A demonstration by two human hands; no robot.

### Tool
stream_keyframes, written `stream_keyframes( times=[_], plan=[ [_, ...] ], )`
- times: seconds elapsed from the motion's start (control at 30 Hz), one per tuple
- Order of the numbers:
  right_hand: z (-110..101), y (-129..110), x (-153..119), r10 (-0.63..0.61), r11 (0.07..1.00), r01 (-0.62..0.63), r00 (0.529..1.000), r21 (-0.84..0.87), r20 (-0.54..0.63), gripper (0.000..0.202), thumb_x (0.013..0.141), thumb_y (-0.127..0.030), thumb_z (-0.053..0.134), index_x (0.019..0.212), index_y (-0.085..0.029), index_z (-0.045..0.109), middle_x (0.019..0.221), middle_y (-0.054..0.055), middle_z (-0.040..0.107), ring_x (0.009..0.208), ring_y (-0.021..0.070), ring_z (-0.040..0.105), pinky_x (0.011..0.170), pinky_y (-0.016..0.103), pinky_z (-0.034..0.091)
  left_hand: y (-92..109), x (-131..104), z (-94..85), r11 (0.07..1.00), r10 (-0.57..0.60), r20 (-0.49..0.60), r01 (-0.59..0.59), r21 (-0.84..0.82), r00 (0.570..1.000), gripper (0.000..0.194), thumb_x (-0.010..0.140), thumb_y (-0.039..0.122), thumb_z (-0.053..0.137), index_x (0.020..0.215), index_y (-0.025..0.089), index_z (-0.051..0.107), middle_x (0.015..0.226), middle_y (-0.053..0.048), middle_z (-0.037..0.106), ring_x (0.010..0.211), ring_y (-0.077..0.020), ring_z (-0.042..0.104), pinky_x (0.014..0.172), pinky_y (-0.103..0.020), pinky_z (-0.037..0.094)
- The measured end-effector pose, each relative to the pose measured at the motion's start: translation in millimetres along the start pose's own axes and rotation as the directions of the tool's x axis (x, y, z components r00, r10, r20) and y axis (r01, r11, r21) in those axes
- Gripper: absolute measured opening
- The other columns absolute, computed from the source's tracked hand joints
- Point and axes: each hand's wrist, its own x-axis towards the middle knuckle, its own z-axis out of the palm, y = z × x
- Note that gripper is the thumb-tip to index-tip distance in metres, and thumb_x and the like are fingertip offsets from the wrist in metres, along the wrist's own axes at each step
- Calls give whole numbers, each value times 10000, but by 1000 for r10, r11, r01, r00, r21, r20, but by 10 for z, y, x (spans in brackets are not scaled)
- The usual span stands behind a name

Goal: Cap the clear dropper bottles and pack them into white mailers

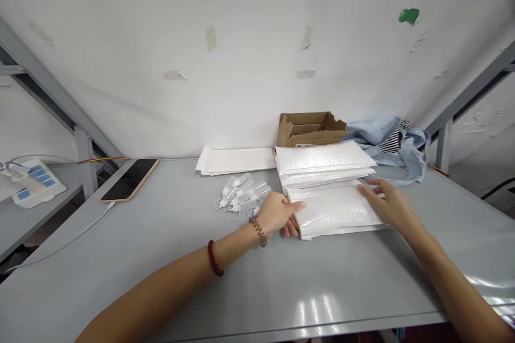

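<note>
A stack of white bubble mailers (340, 211) lies on the near part of the pile, with shiny padded surfaces. My left hand (279, 213) is closed on its left edge, thumb on top and fingers curled underneath. At the upper right of the same stack, my right hand (386, 203) grips the edge between thumb and fingers. More bubble mailers (325, 158) lie fanned out just behind. Beside my left hand is a heap of small clear plastic squeeze bottles (243, 193) with white tops.
A flat white mailer (237, 161) lies along the wall. An open cardboard box (311, 128) and a bunched light-blue cloth (386, 142) sit at the back. A phone (131, 179) on a charging cable and a power strip (38, 182) are at left on the grey table (193, 300).
</note>
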Motion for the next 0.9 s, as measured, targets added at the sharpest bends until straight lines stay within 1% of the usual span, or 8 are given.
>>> stream_keyframes(
  times=[0.23,0.4,0.47,0.53,0.63,0.7,0.77,0.9],
  plan=[
    [-37,3,-51,-33,993,25,997,-115,-71,458,836,-517,408,1053,-141,553,856,100,652,682,244,591,601,356,424,5,-118,-77,1000,7,22,-7,3,1000,367,834,473,558,697,140,492,518,-49,639,394,-138,602,321,-201,427],
    [-192,-169,-189,-96,983,58,970,-172,-223,444,884,-497,375,1076,-130,535,1067,203,594,926,341,581,656,416,447,24,-394,-354,996,39,-68,-33,84,997,407,826,546,505,773,142,501,521,-33,630,391,-155,607,331,-211,418],
    [-236,-295,-257,-245,956,158,893,-246,-378,404,894,-445,408,1042,-99,554,1021,234,597,986,377,556,711,441,455,51,-483,-586,988,71,-160,-47,147,985,363,835,488,510,751,136,531,546,-28,629,397,-140,600,350,-207,419],
    [-250,-455,-326,-422,903,300,761,-308,-493,324,887,-368,470,1007,-84,570,950,223,615,942,352,575,768,428,461,84,-524,-897,970,124,-285,-56,235,950,314,835,423,519,721,133,558,555,-26,625,385,-123,570,354,-204,391],
    [-210,-783,-443,-624,773,545,563,-324,-543,187,846,-256,558,980,-126,572,878,158,638,843,281,599,782,385,471,111,-478,-1443,920,228,-521,-6,392,823,233,827,334,548,721,132,590,640,-43,647,493,-149,601,443,-236,425],
    [-137,-1062,-545,-716,656,707,471,-265,-516,156,834,-197,567,984,-153,564,877,126,636,843,261,599,780,388,464,93,-390,-1771,885,272,-640,75,460,719,172,815,285,595,802,114,614,790,-83,671,722,-210,649,606,-287,490],
    [-19,-1363,-666,-810,508,842,396,-179,-432,157,823,-135,568,978,-157,554,858,107,636,813,234,593,728,363,456,43,-282,-2004,857,298,-701,142,496,647,228,846,294,592,976,107,607,988,-100,649,911,-235,622,759,-358,503],
    [333,-1818,-912,-919,324,946,313,-5,-239,91,856,-110,498,903,-150,564,777,63,638,733,183,577,719,348,412,-83,-99,-2144,818,338,-693,165,551,636,311,895,308,550,1160,146,547,1161,-82,571,981,-227,591,817,-418,513]
  ],
)
